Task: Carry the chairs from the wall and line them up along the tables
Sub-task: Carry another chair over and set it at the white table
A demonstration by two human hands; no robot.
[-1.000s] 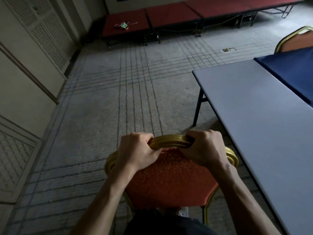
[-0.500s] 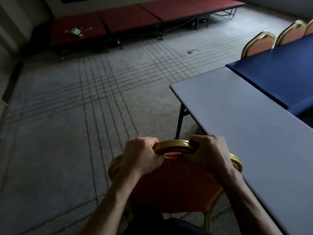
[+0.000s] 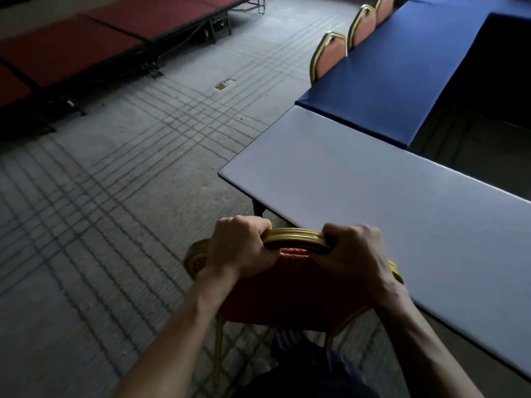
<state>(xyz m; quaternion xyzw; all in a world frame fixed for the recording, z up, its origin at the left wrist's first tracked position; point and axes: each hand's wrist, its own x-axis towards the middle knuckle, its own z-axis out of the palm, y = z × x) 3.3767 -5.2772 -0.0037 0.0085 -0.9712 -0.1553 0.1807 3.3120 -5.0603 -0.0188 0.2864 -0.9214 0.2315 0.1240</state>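
Observation:
A red-cushioned chair [image 3: 287, 291] with a gold frame is right in front of me, seen from behind its back. My left hand [image 3: 238, 245] grips the gold top rail on its left side. My right hand [image 3: 356, 251] grips the same rail on its right side. The chair is at the near left edge of a bare grey table [image 3: 373, 196]. Beyond it runs a table under a blue cloth [image 3: 402, 67], with three matching red and gold chairs [image 3: 330, 54] lined up along its left side.
Low red stage platforms [image 3: 86, 44] on dark metal legs stand along the far side of the room. Grey carpet with a grid of dark lines [image 3: 115, 182] spreads out to the left. A small floor hatch [image 3: 224, 84] sits in the carpet.
The view has swung to the right: the left wall has gone out of sight and the blue table with its chairs has come into view. Both hands keep their grip on the chair's rail.

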